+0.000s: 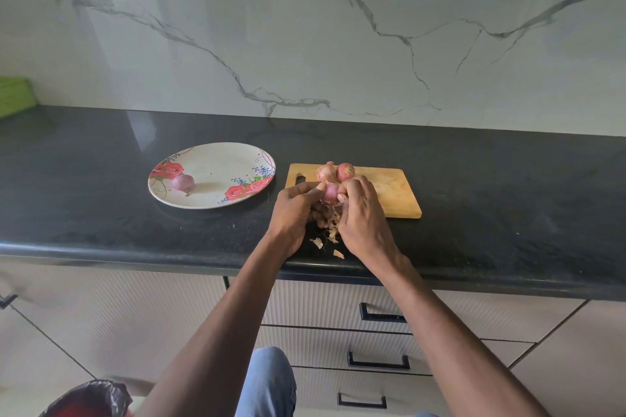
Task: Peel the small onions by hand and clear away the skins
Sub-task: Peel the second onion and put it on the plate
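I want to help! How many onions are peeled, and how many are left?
One peeled onion sits on the plate. Both hands, left and right, hold another onion, partly peeled. Two unpeeled onions wait on the cutting board. Skins on the counter need clearing.

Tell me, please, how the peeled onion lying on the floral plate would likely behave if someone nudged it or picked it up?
The peeled onion looks round and glossy, so a nudge would probably roll it across the floral plate, whose raised rim may stop it. Its smooth bare surface could feel slippery. Being small, it is likely light and firm.
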The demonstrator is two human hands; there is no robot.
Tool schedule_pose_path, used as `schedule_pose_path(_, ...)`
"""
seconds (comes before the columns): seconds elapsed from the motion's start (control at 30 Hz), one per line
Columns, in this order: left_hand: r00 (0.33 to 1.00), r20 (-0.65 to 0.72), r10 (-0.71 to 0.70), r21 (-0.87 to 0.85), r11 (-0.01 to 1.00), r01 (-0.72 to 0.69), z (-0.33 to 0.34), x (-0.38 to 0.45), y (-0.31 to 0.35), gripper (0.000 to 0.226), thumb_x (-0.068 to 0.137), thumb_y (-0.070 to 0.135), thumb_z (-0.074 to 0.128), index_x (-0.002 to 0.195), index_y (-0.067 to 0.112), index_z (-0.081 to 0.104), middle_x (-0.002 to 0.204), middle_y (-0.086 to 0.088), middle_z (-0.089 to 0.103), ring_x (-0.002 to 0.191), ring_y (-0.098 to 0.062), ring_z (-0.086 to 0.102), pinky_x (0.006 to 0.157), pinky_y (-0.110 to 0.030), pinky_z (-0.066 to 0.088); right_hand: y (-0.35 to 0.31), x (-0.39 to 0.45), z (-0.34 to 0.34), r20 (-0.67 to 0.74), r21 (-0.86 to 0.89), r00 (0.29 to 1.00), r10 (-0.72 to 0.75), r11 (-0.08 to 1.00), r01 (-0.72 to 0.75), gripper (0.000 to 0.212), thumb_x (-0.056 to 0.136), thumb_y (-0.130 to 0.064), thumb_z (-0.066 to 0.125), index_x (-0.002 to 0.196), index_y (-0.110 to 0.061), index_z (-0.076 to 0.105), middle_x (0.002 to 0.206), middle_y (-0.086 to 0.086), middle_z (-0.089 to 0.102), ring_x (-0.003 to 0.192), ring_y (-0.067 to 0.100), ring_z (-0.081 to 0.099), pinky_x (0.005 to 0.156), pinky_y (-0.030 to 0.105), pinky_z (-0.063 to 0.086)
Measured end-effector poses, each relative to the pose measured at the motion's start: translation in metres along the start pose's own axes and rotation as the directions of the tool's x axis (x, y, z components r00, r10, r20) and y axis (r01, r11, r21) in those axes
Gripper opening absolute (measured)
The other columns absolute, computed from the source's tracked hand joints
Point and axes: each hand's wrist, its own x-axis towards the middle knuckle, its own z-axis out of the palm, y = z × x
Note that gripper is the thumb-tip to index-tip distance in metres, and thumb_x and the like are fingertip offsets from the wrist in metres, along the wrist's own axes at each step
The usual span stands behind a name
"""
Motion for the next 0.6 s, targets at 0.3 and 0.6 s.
schedule_pose_path(0.3, 1.000, -0.019, 0.006, -0.119, 0.993, -0.008, 0.000, -0.002, 0.003, 0.015, 0.102, 0.008, 0.054, 0.096, 0.003, 0.067, 0.070, -0.012, 0.069, 0.056, -0.019, 0.064, 0.052, -0.027, 0.052, 0.000, 0.000, -0.004, -0.056, 0.010, 0.995, 0.079, 0.997, -0.078, 0.024, 0.085, 0.013, 0.062, 0.104, 0.000, 0.059, 0.102, 0.012, 0.062, 0.094, 0.023, 0.058, 0.081, 0.033, 0.052)
schedule_pose_path(0.6, 1.000, -0.006, -0.019, -0.096, 0.995, 0.018, 0.000, 0.003, 0.003, 0.023, 0.101, 0.003, 0.047, 0.114, 0.001, 0.066, 0.089, -0.016, 0.070, 0.066, -0.021, 0.064, 0.058, -0.030, 0.054, -0.003, 0.003, -0.010, -0.126, 0.096, 0.985, 0.115, 0.990, -0.103, 0.028, 0.084, 0.006, 0.068, 0.110, -0.003, 0.075, 0.101, 0.010, 0.077, 0.087, 0.025, 0.072, 0.081, 0.038, 0.059)
